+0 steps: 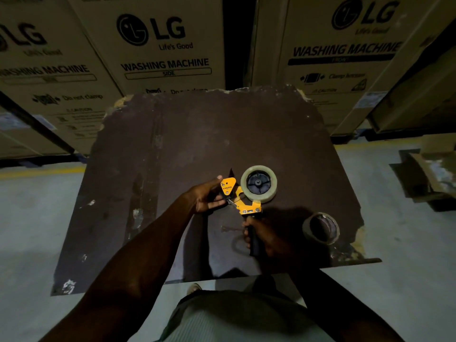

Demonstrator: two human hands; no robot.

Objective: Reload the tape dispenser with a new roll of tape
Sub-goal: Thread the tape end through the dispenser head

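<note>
Big brown cardboard boxes (158, 45) fill the top of the frame, with "LG" and "WASHING MACHINE" printed on them in dark letters. Below them is a pale grey floor (32, 218) with a yellow line at the left edge. Some torn cardboard (429, 174) lies on the floor at the right edge.

In the middle sits a dark brown desk (197, 134). Its top is worn and its edges are chipped, most of all at the upper corners and the right side.

Two bare arms reach up from the bottom of the frame. Between them, at the bottom, is a bit of light striped clothing.

The yellow tape dispenser (243, 199) is held up above the desk, a little right of the middle. A pale roll of tape (258, 183) sits on its black wheel, at the upper right of the tool.

The right hand (265, 239) is wrapped round the black handle at the bottom of the dispenser, with its fingers curled tight on it. The left hand (206, 196) holds the front end of the dispenser, with the thumb on top near the yellow plate and the fingers curled under it.

A second ring of tape (320, 228) lies flat on the desk at the lower right, near the chipped edge and apart from both hands. It is too dark to tell how much tape is on it.
</note>
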